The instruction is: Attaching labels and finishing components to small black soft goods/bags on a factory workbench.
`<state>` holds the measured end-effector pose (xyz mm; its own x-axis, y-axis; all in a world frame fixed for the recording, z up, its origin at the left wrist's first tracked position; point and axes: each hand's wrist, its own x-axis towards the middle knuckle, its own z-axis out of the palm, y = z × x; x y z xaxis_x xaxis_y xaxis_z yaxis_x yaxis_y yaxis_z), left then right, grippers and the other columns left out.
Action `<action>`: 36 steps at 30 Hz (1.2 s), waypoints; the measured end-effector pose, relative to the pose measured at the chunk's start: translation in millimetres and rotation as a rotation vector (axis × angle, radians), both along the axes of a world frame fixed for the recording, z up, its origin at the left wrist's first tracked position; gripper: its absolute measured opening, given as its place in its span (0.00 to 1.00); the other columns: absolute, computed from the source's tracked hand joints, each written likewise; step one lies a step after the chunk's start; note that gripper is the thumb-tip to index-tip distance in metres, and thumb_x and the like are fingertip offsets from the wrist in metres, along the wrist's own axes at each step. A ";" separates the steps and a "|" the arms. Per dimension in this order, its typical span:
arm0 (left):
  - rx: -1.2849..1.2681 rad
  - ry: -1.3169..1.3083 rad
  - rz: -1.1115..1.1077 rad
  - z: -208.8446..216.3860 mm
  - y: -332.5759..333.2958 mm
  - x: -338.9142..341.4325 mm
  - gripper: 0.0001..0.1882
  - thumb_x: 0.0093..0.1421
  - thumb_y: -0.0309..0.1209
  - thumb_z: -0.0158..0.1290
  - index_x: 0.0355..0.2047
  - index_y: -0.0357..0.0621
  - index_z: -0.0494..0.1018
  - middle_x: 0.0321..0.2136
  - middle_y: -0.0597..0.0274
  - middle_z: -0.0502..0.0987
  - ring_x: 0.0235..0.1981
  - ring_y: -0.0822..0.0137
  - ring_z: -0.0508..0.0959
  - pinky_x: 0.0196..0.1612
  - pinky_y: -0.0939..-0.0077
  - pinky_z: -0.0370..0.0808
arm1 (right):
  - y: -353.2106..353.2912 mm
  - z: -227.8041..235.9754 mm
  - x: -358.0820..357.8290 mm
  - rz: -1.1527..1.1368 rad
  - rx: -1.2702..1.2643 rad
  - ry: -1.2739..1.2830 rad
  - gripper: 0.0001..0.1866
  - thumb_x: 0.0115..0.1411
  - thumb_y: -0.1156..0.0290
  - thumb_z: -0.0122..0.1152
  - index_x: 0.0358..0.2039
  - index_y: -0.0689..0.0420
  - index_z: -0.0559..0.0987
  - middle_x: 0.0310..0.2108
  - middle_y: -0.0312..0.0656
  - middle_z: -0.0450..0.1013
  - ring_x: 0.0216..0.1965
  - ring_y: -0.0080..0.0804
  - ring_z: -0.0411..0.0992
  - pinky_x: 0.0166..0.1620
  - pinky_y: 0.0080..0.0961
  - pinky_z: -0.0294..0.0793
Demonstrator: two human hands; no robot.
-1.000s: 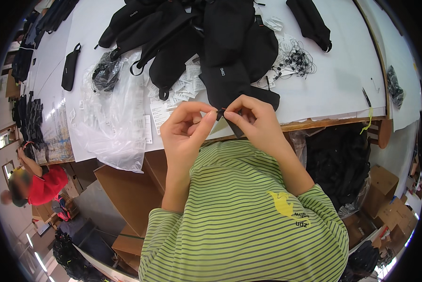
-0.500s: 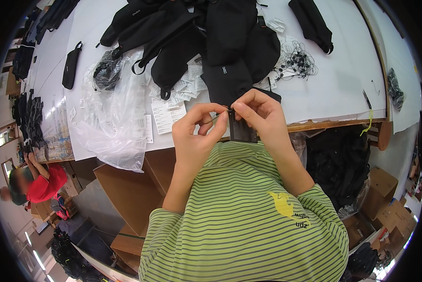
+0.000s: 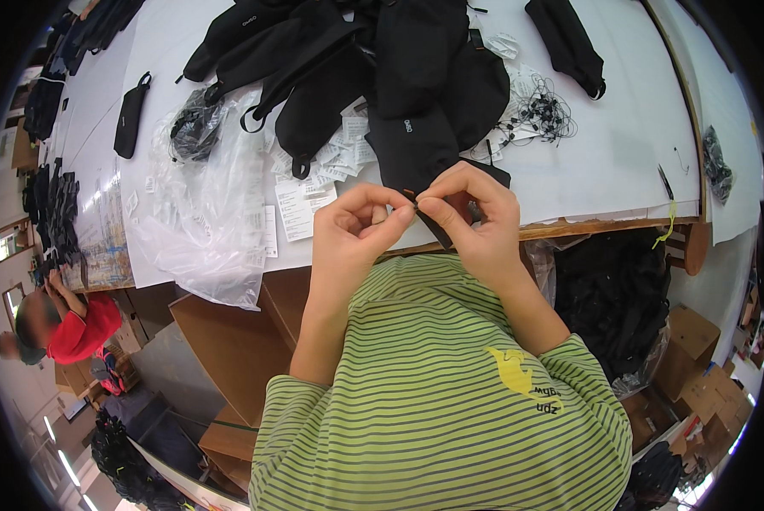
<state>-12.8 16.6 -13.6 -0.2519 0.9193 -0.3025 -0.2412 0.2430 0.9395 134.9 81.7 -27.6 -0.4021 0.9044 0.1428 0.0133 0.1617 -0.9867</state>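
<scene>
My left hand (image 3: 354,223) and my right hand (image 3: 475,217) meet at the table's front edge, each with thumb and forefinger pinched. Under my right fingers hangs a flat black piece (image 3: 434,228), now seen almost edge-on; its kind cannot be made out. A small orange bit shows by the left fingertips, whose own hold is too small to name. Just beyond both hands lies a black fabric pouch (image 3: 412,140). Behind it is a heap of similar black pouches (image 3: 322,106) with loops at their ends.
White printed tags (image 3: 339,157) lie among the pouches. Clear plastic bags (image 3: 207,221) drape over the front edge at left. Tangled black cords (image 3: 545,117) and small scissors (image 3: 664,181) are at right. Cardboard boxes (image 3: 228,341) stand below. A person in red (image 3: 84,328) is at far left.
The flat black piece has turned from showing its broad face to a narrow edge. My fingertips have shifted slightly, and the thin cord at my left fingers no longer shows.
</scene>
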 end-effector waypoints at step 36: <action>0.061 0.079 0.015 8.5 -3.1 3.7 0.04 0.54 0.23 0.58 0.30 0.37 0.75 0.16 0.78 0.62 0.18 0.85 0.57 0.23 0.88 0.52 | 0.0 10.5 7.7 0.243 -0.406 0.288 0.12 0.62 0.76 0.53 0.46 0.59 0.69 0.28 0.32 0.69 0.30 0.15 0.69 0.28 0.09 0.62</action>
